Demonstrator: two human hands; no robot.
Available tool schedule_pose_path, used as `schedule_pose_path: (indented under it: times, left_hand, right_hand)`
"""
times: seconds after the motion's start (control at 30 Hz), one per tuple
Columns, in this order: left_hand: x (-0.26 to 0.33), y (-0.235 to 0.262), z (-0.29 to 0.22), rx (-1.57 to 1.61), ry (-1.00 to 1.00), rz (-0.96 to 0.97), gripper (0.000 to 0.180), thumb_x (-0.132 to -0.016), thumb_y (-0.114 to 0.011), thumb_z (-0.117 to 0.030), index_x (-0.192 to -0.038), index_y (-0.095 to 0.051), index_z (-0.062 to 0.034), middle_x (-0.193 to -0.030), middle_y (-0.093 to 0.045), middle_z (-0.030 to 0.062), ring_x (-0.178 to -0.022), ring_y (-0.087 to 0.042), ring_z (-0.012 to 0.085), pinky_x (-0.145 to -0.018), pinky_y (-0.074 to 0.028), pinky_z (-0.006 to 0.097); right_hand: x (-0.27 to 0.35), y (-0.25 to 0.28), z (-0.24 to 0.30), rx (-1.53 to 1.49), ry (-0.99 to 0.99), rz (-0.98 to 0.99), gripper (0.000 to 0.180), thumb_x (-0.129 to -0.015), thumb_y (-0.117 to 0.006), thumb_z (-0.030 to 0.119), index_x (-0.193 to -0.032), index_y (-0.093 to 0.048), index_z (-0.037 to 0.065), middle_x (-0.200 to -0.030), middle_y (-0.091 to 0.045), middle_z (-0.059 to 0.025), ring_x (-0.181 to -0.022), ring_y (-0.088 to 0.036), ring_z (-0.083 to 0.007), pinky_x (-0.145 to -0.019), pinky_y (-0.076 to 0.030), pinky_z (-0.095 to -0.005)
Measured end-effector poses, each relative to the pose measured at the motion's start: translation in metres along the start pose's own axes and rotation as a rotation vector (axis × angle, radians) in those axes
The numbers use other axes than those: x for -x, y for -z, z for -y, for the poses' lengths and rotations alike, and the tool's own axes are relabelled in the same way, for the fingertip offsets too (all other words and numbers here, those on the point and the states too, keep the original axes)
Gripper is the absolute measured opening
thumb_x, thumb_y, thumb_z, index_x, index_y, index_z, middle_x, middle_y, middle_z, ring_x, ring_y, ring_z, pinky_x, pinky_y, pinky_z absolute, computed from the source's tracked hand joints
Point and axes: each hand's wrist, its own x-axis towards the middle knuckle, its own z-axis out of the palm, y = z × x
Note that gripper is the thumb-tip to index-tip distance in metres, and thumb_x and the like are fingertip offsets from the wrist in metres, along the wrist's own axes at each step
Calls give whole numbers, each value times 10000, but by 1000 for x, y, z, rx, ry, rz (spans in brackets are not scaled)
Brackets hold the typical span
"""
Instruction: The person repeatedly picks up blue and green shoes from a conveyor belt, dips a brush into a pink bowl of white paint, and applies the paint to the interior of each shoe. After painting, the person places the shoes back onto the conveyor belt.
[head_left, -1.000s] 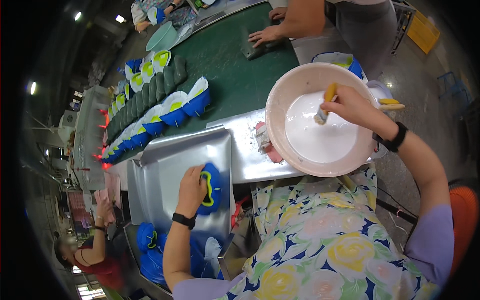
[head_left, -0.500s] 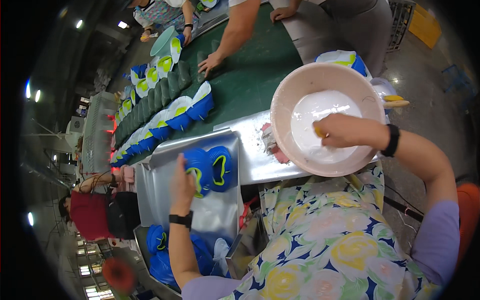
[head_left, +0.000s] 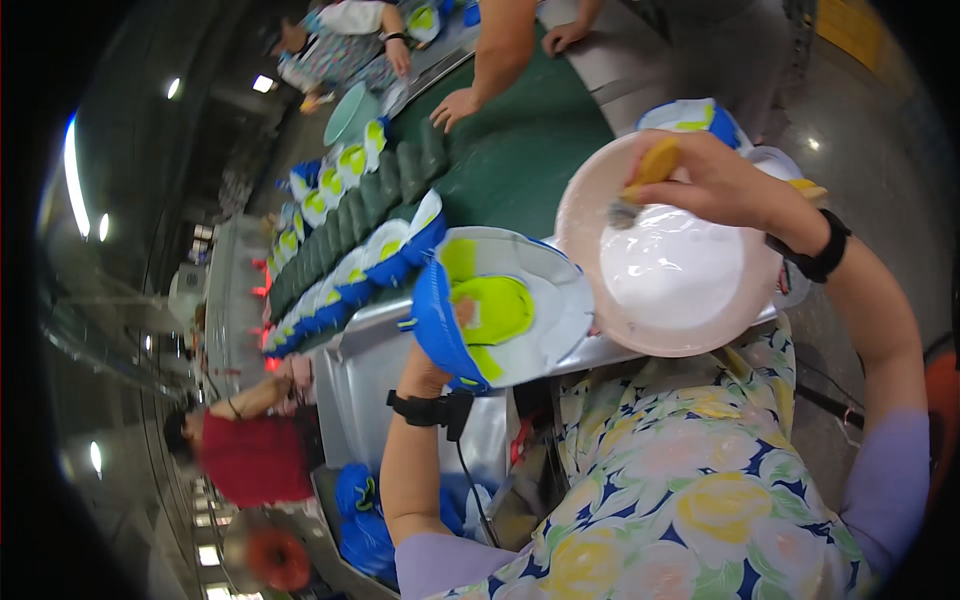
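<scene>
My left hand (head_left: 426, 370) grips a blue shoe upper (head_left: 545, 300), its white and lime underside turned up. Most of that hand is hidden behind the upper. In my right hand (head_left: 725, 180) is a yellow-handled brush (head_left: 655, 165), its bristle end pointing down and left. The brush is over the far left part of a pale pink basin (head_left: 572, 220), which holds white liquid (head_left: 670, 265). Just left of the basin is the shoe upper.
A green conveyor belt (head_left: 540, 130) carries rows of blue-and-white uppers (head_left: 375, 260) and dark soles (head_left: 345, 225). A metal tray (head_left: 355, 375) lies below my left hand. More blue uppers (head_left: 365, 540) are piled at lower left. A co-worker's hand (head_left: 455, 108) is over the belt.
My left hand has taken a blue upper from the metal tray and brought it up beside the basin. My right hand has lifted the brush out of the white liquid.
</scene>
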Motion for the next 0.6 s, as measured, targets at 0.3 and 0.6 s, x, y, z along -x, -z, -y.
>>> schedule_pose_path:
  times: [0.3,0.6]
  left_hand:
    - [-48,-86,-4,359,-117,144,407,-1006,-580,-74,-1402,-487,-64,-1322,-617,103,-1195,-630,244,-1020,-528,410]
    - [-37,-128,-6,442,-271,-38,382,-1040,-546,-128,-1413,-474,-92,-1346,-608,109,-1237,-608,263,-1048,-512,442]
  right_hand:
    - [-7,17,21,90,-92,-75,233,-905,-732,211,-980,-615,24,-854,-709,-155,-744,-686,-261,-691,-532,-323]
    - [15,-24,7,-216,-443,-314,444,-860,-720,330,-914,-664,-108,-758,-708,-187,-644,-713,-233,-612,-557,-309]
